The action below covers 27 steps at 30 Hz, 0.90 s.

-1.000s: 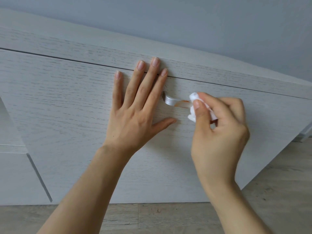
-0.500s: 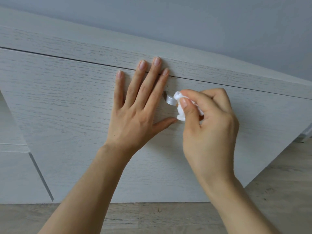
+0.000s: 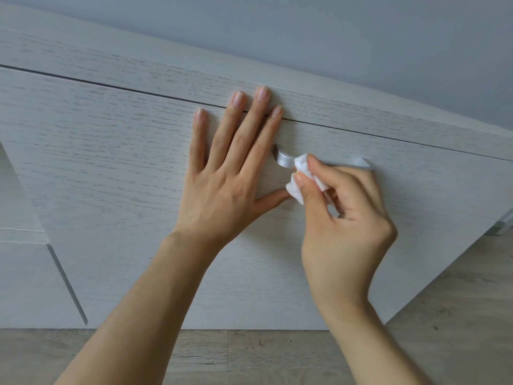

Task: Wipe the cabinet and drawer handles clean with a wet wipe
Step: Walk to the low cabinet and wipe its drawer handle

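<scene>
A silver bar handle (image 3: 283, 158) is fixed to the pale wood-grain cabinet front (image 3: 116, 168). Its left end shows clearly; its right end peeks out past my knuckles. My right hand (image 3: 344, 218) pinches a bunched white wet wipe (image 3: 301, 176) between thumb and forefinger and holds it against the handle near the left end. My left hand (image 3: 230, 173) lies flat on the front just left of the handle, fingers straight and spread, fingertips reaching the seam under the top board.
The top board (image 3: 166, 70) runs above the front, with a grey wall (image 3: 333, 37) behind it. A neighbouring panel (image 3: 25, 279) sits at the lower left beyond a slanted gap. Wood-look floor (image 3: 458, 315) runs along the bottom and right.
My right hand slid the wipe left along the handle to its left end, then came back slightly right. The handle's right end is now uncovered. My left hand has stayed put.
</scene>
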Motion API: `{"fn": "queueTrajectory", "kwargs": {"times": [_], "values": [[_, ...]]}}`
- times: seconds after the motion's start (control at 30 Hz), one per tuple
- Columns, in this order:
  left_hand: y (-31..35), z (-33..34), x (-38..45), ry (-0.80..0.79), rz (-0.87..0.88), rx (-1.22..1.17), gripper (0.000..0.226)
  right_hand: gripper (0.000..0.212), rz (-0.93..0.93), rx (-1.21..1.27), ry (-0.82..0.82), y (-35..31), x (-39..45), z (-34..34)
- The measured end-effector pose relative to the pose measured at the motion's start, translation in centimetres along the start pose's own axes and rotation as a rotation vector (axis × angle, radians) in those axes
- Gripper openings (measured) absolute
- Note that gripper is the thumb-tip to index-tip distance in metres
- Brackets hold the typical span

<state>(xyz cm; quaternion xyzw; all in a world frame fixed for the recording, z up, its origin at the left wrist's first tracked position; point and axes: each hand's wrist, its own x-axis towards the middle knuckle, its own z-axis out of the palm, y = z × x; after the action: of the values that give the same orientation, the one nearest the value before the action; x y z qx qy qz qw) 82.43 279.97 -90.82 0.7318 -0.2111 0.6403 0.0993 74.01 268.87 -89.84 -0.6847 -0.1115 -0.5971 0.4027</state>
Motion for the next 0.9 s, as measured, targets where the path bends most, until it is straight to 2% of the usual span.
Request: {"fn": "queueTrajectory", "kwargs": {"times": [0.13,0.3,0.43,0.53,0.67,0.83,0.9], "values": [[-0.2,-0.1,-0.6,-0.039,0.005,0.009,0.084,0.022,0.071,0.000,0.097,0.6,0.1,-0.9],[0.0,0.0,-1.5,-0.019,-0.019,0.029,0.082,0.018,0.017,-0.011,0.055,0.2,0.0,0.3],[-0.2,0.2,-1.4,-0.016,-0.013,0.020,0.080,0.024,0.073,0.041,0.130,0.1,-0.2,0.6],[0.2,0.2,-1.3,0.027,-0.029,0.016,0.074,0.020,0.047,0.059,0.044,-0.5,-0.3,1.0],[-0.2,0.1,-1.5,0.012,-0.007,-0.029,0.080,0.027,0.089,0.060,0.112,-0.3,-0.1,0.4],[-0.7,0.0,-1.3,0.081,-0.056,-0.102,0.082,0.018,-0.017,-0.016,-0.002,-0.5,0.1,0.8],[-0.7,0.1,-1.4,0.085,-0.047,-0.090,0.082,0.017,-0.008,-0.007,0.012,-0.4,0.1,0.8]]}}
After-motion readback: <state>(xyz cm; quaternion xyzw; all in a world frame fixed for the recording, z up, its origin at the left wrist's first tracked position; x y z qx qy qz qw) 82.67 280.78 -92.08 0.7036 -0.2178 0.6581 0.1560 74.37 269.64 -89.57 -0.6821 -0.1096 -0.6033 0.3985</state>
